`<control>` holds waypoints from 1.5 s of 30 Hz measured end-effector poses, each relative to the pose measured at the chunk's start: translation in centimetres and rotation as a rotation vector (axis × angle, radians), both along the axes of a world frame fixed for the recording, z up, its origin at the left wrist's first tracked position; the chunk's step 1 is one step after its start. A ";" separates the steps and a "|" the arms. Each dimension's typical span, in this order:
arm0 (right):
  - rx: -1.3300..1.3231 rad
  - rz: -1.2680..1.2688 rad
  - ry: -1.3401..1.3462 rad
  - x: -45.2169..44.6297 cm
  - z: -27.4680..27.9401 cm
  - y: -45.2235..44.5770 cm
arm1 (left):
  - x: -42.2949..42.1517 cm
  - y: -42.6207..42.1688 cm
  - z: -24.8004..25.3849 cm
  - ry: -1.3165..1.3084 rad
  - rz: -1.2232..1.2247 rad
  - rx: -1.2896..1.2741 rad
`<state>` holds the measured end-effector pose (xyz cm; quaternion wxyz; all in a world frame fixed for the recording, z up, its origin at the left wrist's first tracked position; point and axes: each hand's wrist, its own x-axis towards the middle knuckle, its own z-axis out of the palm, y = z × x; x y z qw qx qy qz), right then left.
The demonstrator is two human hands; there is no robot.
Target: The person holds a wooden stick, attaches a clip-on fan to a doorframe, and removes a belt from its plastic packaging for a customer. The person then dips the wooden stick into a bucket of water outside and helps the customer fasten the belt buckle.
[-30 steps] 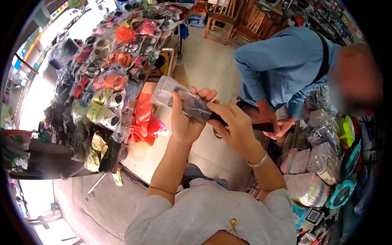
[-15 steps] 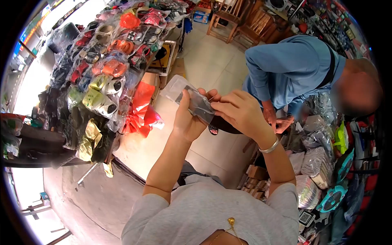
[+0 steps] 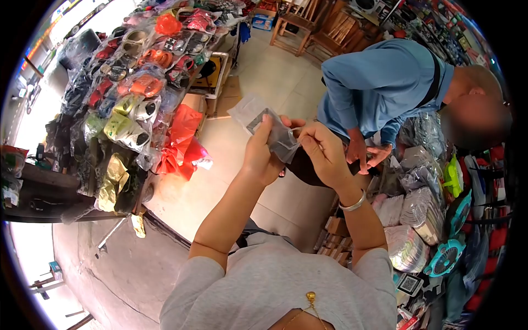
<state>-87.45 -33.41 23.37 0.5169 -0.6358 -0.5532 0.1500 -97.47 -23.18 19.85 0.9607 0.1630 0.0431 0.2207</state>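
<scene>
The clear plastic bag point(image 3: 284, 144) is being held in mid-air above the tiled floor point(image 3: 275, 204) and is being used here as the landmark. Greyish contents point(image 3: 255, 121) are being enclosed by the film; their exact nature is not being revealed.

At the left side of the bag, a closed grip is being applied by the left hand point(image 3: 263, 154), the thumb being laid across the upper face. At the right end of the bag, a narrow pinch is being applied to the edge by the right hand point(image 3: 325, 157).

The step in hand is judged to be fingertip handling of the bag edge; whether the edge is being parted or folded cannot be told. A steady left grip is judged as being required for the next move, with fine thumb-and-finger control being required at the right end.

To the right of the bag, beyond the right hand, a co-worker's hands point(image 3: 357, 149) are being held low, apart from the bag. To the left of the bag, a red plastic sheet point(image 3: 182, 144) and wrapped shoes point(image 3: 132, 124) are being displayed.
</scene>
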 end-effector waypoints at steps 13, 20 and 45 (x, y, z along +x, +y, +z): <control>0.037 0.119 -1.066 0.6 3.7 0.3 | 0.1 -0.8 -0.4 0.080 0.068 0.019; -0.002 0.174 -1.293 1.0 3.8 0.8 | 0.3 -0.5 -1.0 0.089 0.083 0.030; 0.124 0.025 -1.126 1.6 1.5 2.9 | 0.2 -1.5 -1.6 0.209 0.157 -0.070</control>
